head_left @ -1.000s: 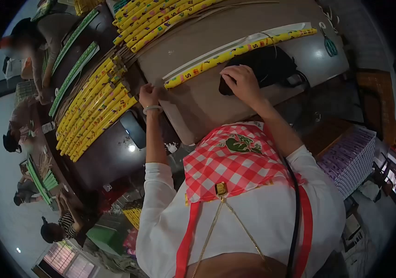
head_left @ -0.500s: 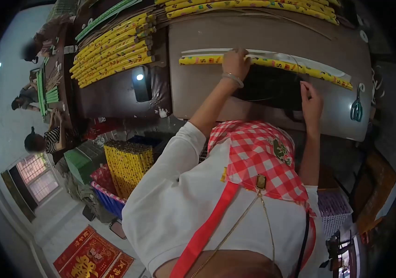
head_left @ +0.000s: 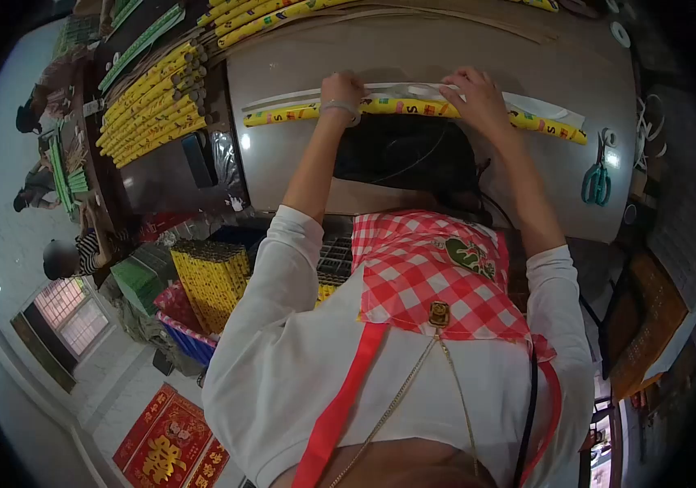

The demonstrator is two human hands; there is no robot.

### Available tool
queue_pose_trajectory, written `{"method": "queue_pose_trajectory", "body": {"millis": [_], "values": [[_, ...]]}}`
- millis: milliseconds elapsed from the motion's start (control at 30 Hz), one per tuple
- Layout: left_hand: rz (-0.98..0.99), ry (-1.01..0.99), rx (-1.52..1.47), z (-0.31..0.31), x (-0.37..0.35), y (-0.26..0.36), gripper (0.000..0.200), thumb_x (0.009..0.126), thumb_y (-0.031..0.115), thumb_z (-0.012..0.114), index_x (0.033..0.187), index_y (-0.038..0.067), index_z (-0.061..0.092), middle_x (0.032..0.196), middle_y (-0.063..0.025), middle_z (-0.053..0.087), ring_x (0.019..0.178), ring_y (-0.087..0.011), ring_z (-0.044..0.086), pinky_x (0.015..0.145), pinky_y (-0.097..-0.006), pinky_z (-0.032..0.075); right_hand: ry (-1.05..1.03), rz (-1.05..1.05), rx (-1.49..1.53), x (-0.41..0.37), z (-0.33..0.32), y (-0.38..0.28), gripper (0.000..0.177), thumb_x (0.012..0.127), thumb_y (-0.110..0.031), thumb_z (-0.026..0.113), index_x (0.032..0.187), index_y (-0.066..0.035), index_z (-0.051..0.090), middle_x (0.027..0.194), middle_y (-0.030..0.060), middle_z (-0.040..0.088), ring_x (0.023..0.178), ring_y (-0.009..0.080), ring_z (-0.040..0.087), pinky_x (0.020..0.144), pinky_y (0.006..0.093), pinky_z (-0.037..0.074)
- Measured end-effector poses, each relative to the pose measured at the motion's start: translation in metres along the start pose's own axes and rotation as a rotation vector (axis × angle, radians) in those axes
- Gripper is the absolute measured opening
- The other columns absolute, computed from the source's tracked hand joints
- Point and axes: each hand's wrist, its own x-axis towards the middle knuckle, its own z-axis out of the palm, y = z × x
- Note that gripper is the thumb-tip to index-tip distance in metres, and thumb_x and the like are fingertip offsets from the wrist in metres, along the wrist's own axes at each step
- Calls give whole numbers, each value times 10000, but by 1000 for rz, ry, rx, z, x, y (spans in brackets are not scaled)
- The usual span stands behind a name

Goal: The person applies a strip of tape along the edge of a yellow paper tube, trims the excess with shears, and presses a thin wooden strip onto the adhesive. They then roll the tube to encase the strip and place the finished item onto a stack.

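A long yellow patterned paper roll (head_left: 401, 107) lies across the table in front of me. A strip of its white paper edge (head_left: 543, 106) stands out along the far side. Over the left part of the roll, my left hand (head_left: 342, 88) is closed, its fingers curled down at the white edge. My right hand (head_left: 478, 99) is farther right along the roll, with thumb and forefinger bent together at the white edge. Both sets of fingertips are partly hidden behind the paper.
Teal-handled scissors (head_left: 597, 185) and a white tape roll (head_left: 608, 137) lie at the right. On the left are stacked yellow rolls (head_left: 157, 106) and a phone (head_left: 199, 160). Yellow tubes (head_left: 209, 281) stand in a container below. Other people sit at a far-left table.
My right hand has moved up and left from the near side onto the roll's white edge. My left hand remains at the roll. The whole view has shifted.
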Motion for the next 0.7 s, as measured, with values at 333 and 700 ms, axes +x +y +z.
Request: {"method": "queue_pose_trajectory", "body": {"millis": [333,700], "values": [[77,12,127,-2,1,1,178,608,250,689,701,105,643,718,-107,620,690,-303,596,663,-363,487,-103,66,-244,-17,-29,67,237,827,-305,484,853,-111,617,935,42,495,955,240,443,821,392,315],[76,16,25,-1,1,-1,153,608,172,706,705,75,639,709,-118,622,709,-292,603,668,-356,485,-214,632,-1056,-118,-238,278,339,860,-373,439,928,-85,603,937,114,555,934,296,513,771,503,369]]}}
